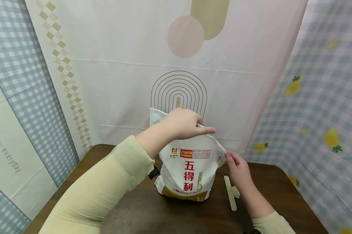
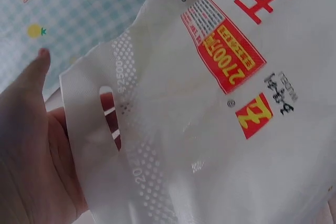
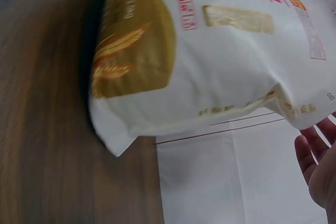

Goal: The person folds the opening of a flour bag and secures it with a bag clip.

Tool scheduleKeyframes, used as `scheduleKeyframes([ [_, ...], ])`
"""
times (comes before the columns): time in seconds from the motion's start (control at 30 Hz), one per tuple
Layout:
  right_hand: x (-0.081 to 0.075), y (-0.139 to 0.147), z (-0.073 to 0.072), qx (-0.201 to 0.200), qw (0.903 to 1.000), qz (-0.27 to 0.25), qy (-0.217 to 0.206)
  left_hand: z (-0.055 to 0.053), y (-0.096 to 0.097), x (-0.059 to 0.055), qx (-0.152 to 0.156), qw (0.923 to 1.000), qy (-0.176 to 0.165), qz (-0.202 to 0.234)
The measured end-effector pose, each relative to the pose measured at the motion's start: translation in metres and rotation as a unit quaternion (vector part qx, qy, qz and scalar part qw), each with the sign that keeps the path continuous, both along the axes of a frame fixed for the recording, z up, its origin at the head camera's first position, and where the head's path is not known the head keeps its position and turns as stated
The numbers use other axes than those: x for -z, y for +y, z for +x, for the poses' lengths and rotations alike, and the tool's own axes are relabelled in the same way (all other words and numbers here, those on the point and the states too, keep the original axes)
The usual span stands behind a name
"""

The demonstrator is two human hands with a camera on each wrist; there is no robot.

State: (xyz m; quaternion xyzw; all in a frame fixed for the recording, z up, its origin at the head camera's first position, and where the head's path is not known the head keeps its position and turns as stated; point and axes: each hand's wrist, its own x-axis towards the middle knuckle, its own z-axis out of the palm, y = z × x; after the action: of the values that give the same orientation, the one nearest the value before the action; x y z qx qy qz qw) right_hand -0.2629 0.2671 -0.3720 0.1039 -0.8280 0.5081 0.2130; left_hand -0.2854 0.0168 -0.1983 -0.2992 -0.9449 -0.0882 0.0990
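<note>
Left wall: blue gingham cloth (image 1: pixel 32 113). Dark wood-grain tabletop (image 1: pixel 152 214) below, pale patterned backdrop (image 1: pixel 120 84) behind. The left sleeve (image 1: pixel 111 182) crosses the tabletop, hiding part of it. Left hand (image 1: pixel 184 125) at the top edge of the flour bag (image 1: pixel 172 172), thumb extended clear, fingers behind the front panel; grip cannot be determined. Bag upright mid-table. Beige clip (image 1: pixel 229 195) lies to its right, apart. Right hand (image 1: pixel 238 169) pinches the bag's upper right edge. Right wall: pineapple-print checked cloth (image 1: pixel 316 107).
</note>
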Motion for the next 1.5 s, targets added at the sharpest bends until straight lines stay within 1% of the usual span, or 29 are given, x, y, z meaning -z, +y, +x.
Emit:
scheduleKeyframes([
  [0.1, -0.004, -0.001, -0.003, -0.017, 0.9990, -0.042, -0.002, -0.001, 0.006, -0.001, -0.017, 0.9998, -0.009, 0.011],
  [0.2, -0.008, -0.003, -0.006, -0.035, 0.9953, -0.085, -0.029, -0.001, 0.013, -0.002, -0.026, 0.9996, 0.000, 0.010],
  [0.33, -0.012, -0.006, -0.010, -0.031, 0.9884, -0.118, -0.090, 0.000, 0.020, -0.004, -0.038, 0.9992, 0.010, 0.001],
  [0.43, -0.014, -0.008, -0.011, -0.022, 0.9838, -0.132, -0.119, 0.003, 0.023, -0.006, -0.045, 0.9987, 0.019, -0.015],
  [0.5, -0.015, -0.009, -0.011, -0.020, 0.9823, -0.137, -0.126, 0.005, 0.023, -0.006, -0.049, 0.9982, 0.022, -0.027],
  [0.67, -0.015, -0.014, -0.009, -0.024, 0.9808, -0.129, -0.144, 0.011, 0.020, -0.005, -0.059, 0.9962, 0.021, -0.060],
  [0.73, -0.015, -0.015, -0.007, -0.026, 0.9801, -0.130, -0.148, 0.013, 0.018, -0.004, -0.059, 0.9950, 0.026, -0.077],
  [0.93, -0.014, -0.018, -0.005, -0.033, 0.9812, -0.130, -0.138, 0.015, 0.017, -0.002, -0.062, 0.9894, 0.051, -0.121],
  [1.1, -0.012, -0.019, -0.001, -0.033, 0.9853, -0.103, -0.132, 0.017, 0.017, -0.001, -0.066, 0.9853, 0.069, -0.142],
  [1.23, -0.010, -0.023, 0.005, -0.025, 0.9879, -0.088, -0.125, 0.018, 0.015, 0.000, -0.067, 0.9838, 0.077, -0.147],
  [1.4, -0.009, -0.030, 0.012, -0.023, 0.9899, -0.072, -0.120, 0.018, 0.006, 0.002, -0.066, 0.9875, 0.060, -0.130],
  [1.5, -0.008, -0.033, 0.014, -0.017, 0.9908, -0.063, -0.118, 0.017, 0.000, 0.003, -0.056, 0.9900, 0.049, -0.119],
])
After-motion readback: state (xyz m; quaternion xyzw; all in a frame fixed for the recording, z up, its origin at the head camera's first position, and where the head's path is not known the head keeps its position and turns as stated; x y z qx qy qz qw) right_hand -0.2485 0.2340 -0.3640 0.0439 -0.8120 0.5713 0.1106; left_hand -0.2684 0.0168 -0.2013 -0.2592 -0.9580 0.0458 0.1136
